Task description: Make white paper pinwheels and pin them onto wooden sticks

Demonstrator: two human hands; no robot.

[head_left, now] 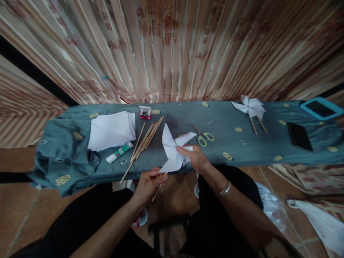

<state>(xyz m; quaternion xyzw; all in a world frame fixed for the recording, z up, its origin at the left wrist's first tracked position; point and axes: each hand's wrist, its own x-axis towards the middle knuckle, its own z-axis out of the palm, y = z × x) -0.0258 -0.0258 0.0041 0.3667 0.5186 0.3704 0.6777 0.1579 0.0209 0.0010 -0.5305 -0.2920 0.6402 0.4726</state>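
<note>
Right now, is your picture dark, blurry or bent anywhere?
Head view: dim light, black trousers sunk in shadow; head view: held pinwheel bright, without hard glare; head view: curtain folds fan outward, perhaps from a wide lens; head view: glue stick lettering too soft to read.

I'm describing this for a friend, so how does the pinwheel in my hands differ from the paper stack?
The pinwheel is shaped into pointed blades; the paper stack is flat sheets. The right hand grips the pinwheel, whereas the paper stack lies on the cloth, untouched. Both are white.
</note>
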